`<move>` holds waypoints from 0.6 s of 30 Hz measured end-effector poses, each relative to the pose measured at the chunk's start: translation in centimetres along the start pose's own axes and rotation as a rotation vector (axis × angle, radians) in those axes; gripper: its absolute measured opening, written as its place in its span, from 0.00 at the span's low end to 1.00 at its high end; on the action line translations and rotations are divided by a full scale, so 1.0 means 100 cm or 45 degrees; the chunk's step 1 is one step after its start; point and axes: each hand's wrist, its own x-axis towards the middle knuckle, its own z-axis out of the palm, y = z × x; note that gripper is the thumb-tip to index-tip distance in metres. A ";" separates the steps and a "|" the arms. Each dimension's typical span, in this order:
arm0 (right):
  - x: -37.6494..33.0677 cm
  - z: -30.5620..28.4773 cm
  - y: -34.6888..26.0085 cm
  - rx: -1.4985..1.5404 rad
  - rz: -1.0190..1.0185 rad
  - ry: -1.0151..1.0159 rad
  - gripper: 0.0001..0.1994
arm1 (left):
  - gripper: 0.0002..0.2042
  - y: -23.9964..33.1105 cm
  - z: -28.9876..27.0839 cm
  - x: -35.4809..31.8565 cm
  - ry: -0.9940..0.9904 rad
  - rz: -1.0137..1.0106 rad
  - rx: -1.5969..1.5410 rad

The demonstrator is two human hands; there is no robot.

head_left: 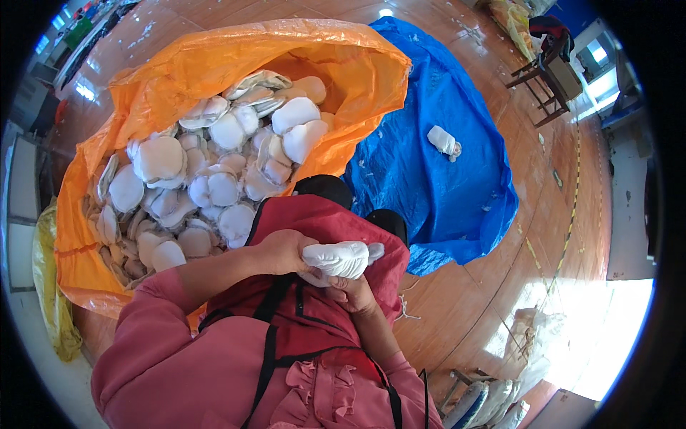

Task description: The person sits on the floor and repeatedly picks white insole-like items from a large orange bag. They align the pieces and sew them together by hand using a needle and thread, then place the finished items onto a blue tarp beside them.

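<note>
Over my lap, both hands are closed on a soft white fabric pad (337, 259), possibly several held together. My left hand (284, 250) grips its left end from above. From below, my right hand (353, 291) pinches its lower edge with thumb and fingers. A pale rounded lobe sticks out at the pad's right end. To the left, a large orange sack (214, 53) lies open, filled with a heap of rounded white pads (158, 159). A blue plastic sheet or sack (450, 193) is spread to the right, with a small white bundle (443, 141) on it.
A wooden chair (550, 82) with dark cloth over it stands at the far right. Yellow-black tape (572, 207) runs along the tiled floor (457, 314). A yellow sack (53, 286) rests at the left edge, and folded items (486, 402) lie at the lower right.
</note>
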 end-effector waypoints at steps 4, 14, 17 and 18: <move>0.000 -0.013 0.007 0.069 -0.040 0.016 0.21 | 0.14 -0.008 0.008 0.005 -0.039 -0.016 0.196; -0.003 -0.008 -0.004 -0.372 0.032 -0.063 0.17 | 0.25 0.001 0.013 0.001 0.073 0.144 0.133; -0.005 -0.001 -0.009 -0.519 0.118 -0.083 0.17 | 0.24 0.004 0.007 -0.003 0.015 0.161 0.108; -0.005 0.001 -0.009 -0.564 0.129 -0.081 0.17 | 0.24 0.005 0.005 -0.003 0.004 0.175 0.106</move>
